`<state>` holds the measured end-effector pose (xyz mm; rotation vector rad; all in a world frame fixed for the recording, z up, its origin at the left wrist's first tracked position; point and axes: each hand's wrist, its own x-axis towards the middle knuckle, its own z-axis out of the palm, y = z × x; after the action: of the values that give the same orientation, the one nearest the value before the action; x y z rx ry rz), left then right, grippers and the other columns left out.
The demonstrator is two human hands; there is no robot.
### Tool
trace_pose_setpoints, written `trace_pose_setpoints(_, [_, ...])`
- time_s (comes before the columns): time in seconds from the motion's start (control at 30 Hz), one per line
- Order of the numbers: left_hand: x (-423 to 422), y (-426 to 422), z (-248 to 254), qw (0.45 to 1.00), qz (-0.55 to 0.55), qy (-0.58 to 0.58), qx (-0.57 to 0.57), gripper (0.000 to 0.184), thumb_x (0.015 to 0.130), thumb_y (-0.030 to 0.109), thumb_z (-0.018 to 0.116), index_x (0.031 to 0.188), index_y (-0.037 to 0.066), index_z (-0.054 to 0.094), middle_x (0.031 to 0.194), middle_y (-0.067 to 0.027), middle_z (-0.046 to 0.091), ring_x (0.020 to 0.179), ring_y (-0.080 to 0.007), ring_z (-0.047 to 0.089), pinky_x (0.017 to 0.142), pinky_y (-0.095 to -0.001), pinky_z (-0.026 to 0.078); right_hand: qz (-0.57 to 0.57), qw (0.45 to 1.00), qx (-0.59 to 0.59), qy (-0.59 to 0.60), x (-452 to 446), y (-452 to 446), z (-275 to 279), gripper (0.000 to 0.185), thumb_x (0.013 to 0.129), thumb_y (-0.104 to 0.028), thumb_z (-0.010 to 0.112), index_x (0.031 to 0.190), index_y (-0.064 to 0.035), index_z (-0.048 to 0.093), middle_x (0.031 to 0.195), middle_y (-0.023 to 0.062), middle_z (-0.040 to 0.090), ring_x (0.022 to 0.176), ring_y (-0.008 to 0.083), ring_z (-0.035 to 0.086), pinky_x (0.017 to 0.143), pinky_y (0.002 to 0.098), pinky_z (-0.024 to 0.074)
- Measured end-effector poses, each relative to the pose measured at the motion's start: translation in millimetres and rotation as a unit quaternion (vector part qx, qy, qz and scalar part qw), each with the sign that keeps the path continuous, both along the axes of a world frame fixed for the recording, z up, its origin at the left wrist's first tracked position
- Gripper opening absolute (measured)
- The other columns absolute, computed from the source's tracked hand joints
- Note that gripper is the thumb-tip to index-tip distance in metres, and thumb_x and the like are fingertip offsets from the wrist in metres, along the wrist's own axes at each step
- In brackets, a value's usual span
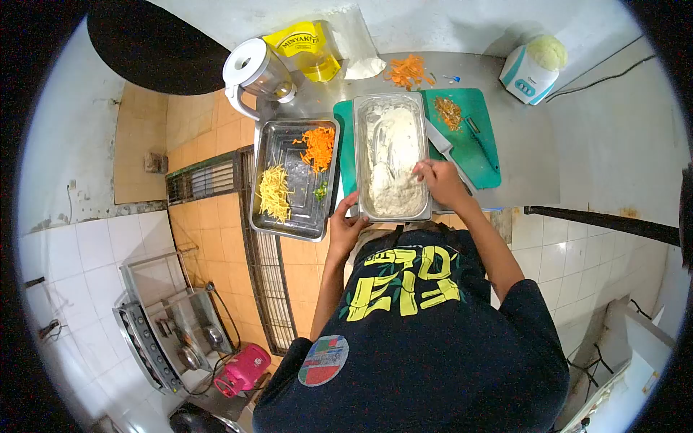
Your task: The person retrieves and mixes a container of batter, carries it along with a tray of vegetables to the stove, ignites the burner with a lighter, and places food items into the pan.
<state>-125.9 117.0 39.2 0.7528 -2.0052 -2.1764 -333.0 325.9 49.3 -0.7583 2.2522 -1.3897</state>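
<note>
A deep rectangular metal pan (356, 155) stands in front of me, holding a pale, thick, lumpy batter or dough (393, 162). My left hand (346, 224) grips the pan at its near left corner. Over the pan's right rim, my right hand (442, 180) reaches in with its fingers curled at the batter's surface; whatever they hold, if anything, is hidden. Beneath the pan lies a green cutting board (484, 155). A knife (440, 141) rests on it just right of the pan, partly behind my right hand.
At left, a metal tray (299, 216) holds shredded carrot (317, 148), pale yellow strips (274, 193) and chopped greens (320, 190). Behind stand a blender jug (249, 72) and an oil pouch (307, 50). Orange peelings (409, 71), a peeler (480, 141) and a blender base (530, 76) are farther right.
</note>
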Motion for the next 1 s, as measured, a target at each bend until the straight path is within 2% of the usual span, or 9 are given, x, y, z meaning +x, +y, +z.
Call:
trace_pose_setpoints(0.27, [-3,0,9,1.000,0.002,-0.010,0.028,0.067,0.085,-0.020,0.059,0.145,0.002,0.042,0.144,-0.0129,0.046,0.105,-0.0225,0.067,0.085,-0.0314,0.062,-0.026,0.979,-0.074,-0.191,2,6,11,0.039,0.104,-0.028,0.049,0.091,-0.0005,0.073,0.075,0.0098,0.072,0.063,0.0176,0.067,0.064,0.0351,0.0529])
trace_pose_setpoints(0.37, [-3,-1,10,1.000,0.004,-0.010,0.026,0.067,0.084,-0.020,0.060,0.145,0.002,0.043,0.143,-0.0133,0.046,0.107,-0.0215,0.066,0.086,-0.0305,0.061,-0.071,0.971,-0.153,-0.168,-7,8,12,0.037,0.106,-0.025,0.045,0.101,0.0005,0.071,0.070,0.0078,0.069,0.042,0.0065,0.044,0.044,0.0252,0.0370])
trace_pose_setpoints(0.5, [-3,-1,6,1.000,0.002,-0.008,0.018,0.065,0.084,-0.020,0.061,0.143,0.002,0.044,0.142,-0.0138,0.048,0.112,-0.0209,0.063,0.086,-0.0293,0.060,-0.074,0.982,-0.173,-0.010,-5,-5,0,0.031,0.103,-0.021,0.053,0.109,0.0033,0.071,0.082,0.0093,0.075,0.056,0.0102,0.059,0.055,0.0261,0.0470])
trace_pose_setpoints(0.53, [-3,-2,2,1.000,0.002,-0.007,0.019,0.065,0.084,-0.019,0.061,0.143,0.002,0.045,0.142,-0.0139,0.048,0.115,-0.0207,0.061,0.085,-0.0290,0.060,-0.035,0.986,-0.146,0.074,1,-11,-8,0.028,0.101,-0.018,0.057,0.110,0.0029,0.072,0.089,0.0115,0.076,0.074,0.0168,0.069,0.068,0.0295,0.0531])
trace_pose_setpoints(0.63, [-4,-8,-6,0.998,-0.011,0.020,-0.056,0.065,0.083,-0.019,0.062,0.142,0.002,0.045,0.142,-0.0148,0.049,0.124,-0.0199,0.055,0.083,-0.0285,0.060,0.048,0.994,-0.069,0.066,17,-5,2,0.026,0.100,-0.017,0.056,0.107,0.0004,0.074,0.092,0.0136,0.077,0.086,0.0216,0.073,0.078,0.0329,0.0550])
trace_pose_setpoints(0.67, [-2,-9,-8,0.998,-0.010,0.025,-0.065,0.065,0.083,-0.019,0.062,0.142,0.002,0.045,0.142,-0.0151,0.049,0.126,-0.0198,0.054,0.083,-0.0286,0.060,0.072,0.992,-0.062,0.088,17,-1,-2,0.026,0.101,-0.018,0.055,0.104,-0.0017,0.076,0.090,0.0123,0.076,0.074,0.0182,0.070,0.069,0.0325,0.0549])
trace_pose_setpoints(0.77, [-4,-10,-9,0.997,-0.013,0.031,-0.072,0.068,0.082,-0.017,0.065,0.144,0.003,0.044,0.143,-0.0160,0.049,0.129,-0.0197,0.051,0.081,-0.0286,0.059,0.092,0.991,-0.023,-0.095,7,13,18,0.029,0.103,-0.022,0.054,0.104,-0.0009,0.075,0.088,0.0112,0.076,0.061,0.0138,0.065,0.058,0.0306,0.0516])
trace_pose_setpoints(0.93, [-8,-6,37,0.991,-0.068,-0.097,-0.068,0.093,0.072,-0.007,0.082,0.151,0.005,0.036,0.144,-0.0156,0.049,0.122,-0.0195,0.056,0.080,-0.0292,0.058,-0.022,0.995,-0.091,-0.040,-22,30,43,0.031,0.104,-0.022,0.052,0.107,0.0012,0.073,0.087,0.0098,0.076,0.054,0.0096,0.059,0.051,0.0267,0.0462])
trace_pose_setpoints(1.0, [-15,1,54,0.971,-0.096,-0.107,-0.191,0.107,0.065,-0.002,0.089,0.155,0.006,0.031,0.144,-0.0165,0.048,0.121,-0.0238,0.057,0.083,-0.0325,0.057,-0.034,0.996,-0.078,0.009,-31,25,46,0.031,0.103,-0.021,0.053,0.105,0.0023,0.073,0.087,0.0125,0.075,0.057,0.0166,0.063,0.055,0.0311,0.0492])
